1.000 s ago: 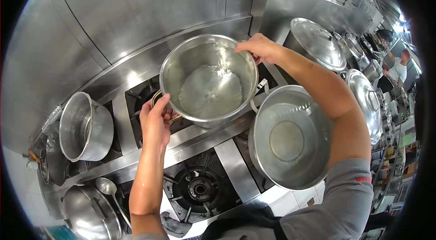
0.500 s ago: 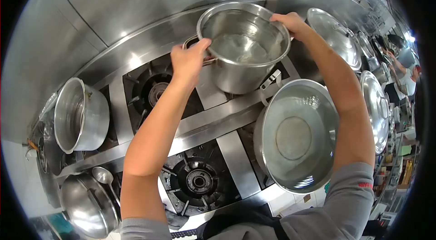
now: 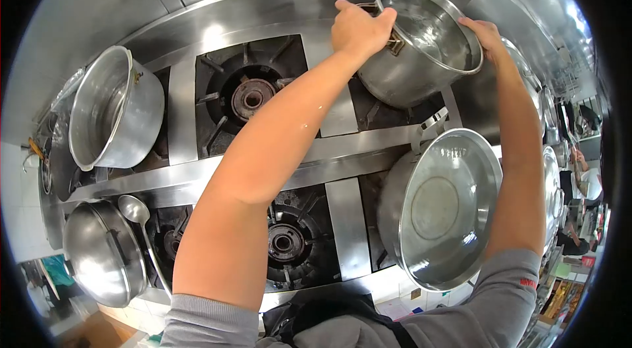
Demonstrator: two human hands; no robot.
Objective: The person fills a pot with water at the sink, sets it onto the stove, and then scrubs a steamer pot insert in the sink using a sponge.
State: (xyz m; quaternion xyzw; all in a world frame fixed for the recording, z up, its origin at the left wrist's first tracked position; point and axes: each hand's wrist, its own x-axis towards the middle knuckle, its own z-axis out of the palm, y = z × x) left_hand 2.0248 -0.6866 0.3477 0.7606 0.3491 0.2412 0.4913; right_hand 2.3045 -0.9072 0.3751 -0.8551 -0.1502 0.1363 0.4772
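Note:
A tall steel stockpot (image 3: pixel 408 75) with clear liquid in it is over the back right burner, between my two hands. My left hand (image 3: pixel 362 28) grips its left side by the rim and handle, fingers mostly hidden. On the opposite side my right hand (image 3: pixel 486 37) is closed over the rim. Whether the pot's base touches the burner grate I cannot tell. In front of it, a wide steel pan (image 3: pixel 438 206) holding clear liquid sits on the front right burner, below my right forearm.
An aluminium pot (image 3: pixel 118 111) stands at the back left. A domed steel vessel (image 3: pixel 105 252) and a ladle (image 3: pixel 135 210) lie at the front left. Bare burners (image 3: pixel 252 98) lie under and beside my left arm. Lids (image 3: pixel 552 183) line the right side; people stand beyond.
The stockpot has moved right, held in both hands, from between the back burners to over the back right one. My view has shifted too.

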